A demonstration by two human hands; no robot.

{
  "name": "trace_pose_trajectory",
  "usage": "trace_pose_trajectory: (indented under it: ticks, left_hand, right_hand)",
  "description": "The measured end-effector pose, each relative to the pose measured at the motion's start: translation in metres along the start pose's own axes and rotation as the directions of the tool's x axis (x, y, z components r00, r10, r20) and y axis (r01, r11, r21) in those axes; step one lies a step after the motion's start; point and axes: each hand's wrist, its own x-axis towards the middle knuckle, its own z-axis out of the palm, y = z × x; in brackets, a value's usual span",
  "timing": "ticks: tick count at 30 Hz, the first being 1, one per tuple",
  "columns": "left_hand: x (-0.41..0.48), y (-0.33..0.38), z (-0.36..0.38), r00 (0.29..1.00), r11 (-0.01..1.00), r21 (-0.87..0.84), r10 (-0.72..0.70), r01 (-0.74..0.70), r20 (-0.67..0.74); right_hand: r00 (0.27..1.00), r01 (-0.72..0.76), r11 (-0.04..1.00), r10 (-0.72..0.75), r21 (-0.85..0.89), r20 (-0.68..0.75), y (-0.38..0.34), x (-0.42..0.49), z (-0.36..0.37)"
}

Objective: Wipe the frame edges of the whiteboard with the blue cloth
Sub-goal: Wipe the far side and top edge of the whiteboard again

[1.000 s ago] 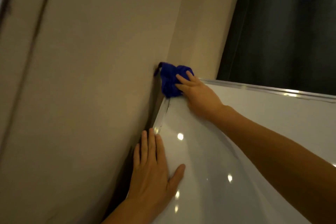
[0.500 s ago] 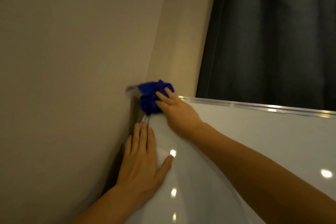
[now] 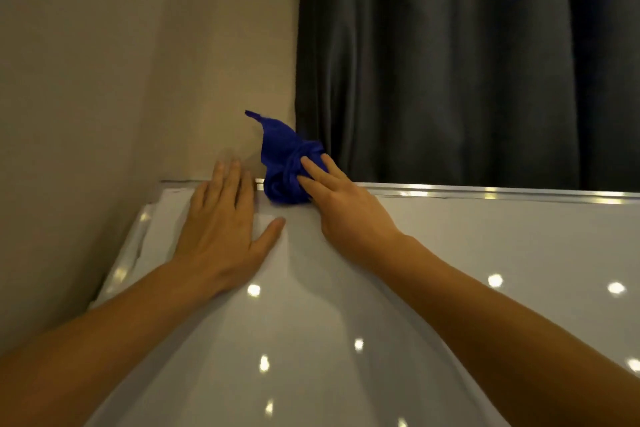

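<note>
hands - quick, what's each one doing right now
Left hand: open, flat on the whiteboard.
Right hand: fingers pressing the blue cloth onto the top frame edge; grip unclear.

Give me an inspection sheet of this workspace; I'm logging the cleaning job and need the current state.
Surface: whiteboard, glossy, with light reflections; nothing written on the visible part.
Job's things: blue cloth, bunched, on the top frame edge near the left corner.
Clutter: nothing seen.
Hands: right hand presses the cloth with its fingers; left hand lies flat on the board, empty.
Cables: nothing seen.
Surroundings: beige wall left and behind, dark curtain behind the board.
</note>
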Motion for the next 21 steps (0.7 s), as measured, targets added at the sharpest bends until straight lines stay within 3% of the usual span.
trace_pose_trajectory:
  ticks: [3,7,10,13,18,21]
  left_hand:
    - [0.01,0.021,-0.002,1.0,0.999,-0.051,0.012,-0.012,0.003]
    - [0.022,0.07,-0.003,0.992,0.982,-0.148,0.125,-0.12,0.025]
    - [0.031,0.098,-0.004,0.984,0.973,-0.157,0.174,-0.167,0.026]
    - [0.031,0.105,-0.003,0.975,0.962,-0.163,0.213,-0.221,-0.064]
    - [0.035,0.103,0.009,0.981,0.97,-0.154,0.182,-0.19,-0.062]
    - [0.037,0.111,0.012,0.997,0.987,-0.139,0.078,-0.078,-0.003]
  right_hand:
    - [0.997,-0.063,0.994,0.066,-0.092,0.029,0.041,-0.043,-0.029]
    - [0.991,-0.129,0.962,0.116,-0.24,-0.068,0.065,-0.083,-0.058]
    - [0.98,-0.137,0.983,0.117,-0.124,-0.159,0.043,-0.058,-0.052]
    - [0.965,-0.09,0.996,0.091,0.016,-0.245,0.025,-0.023,-0.036]
    - [0.998,0.058,0.983,-0.061,-0.174,-0.013,0.052,-0.012,-0.029]
    - [0.993,0.094,0.971,-0.107,-0.219,-0.047,0.084,-0.039,-0.042]
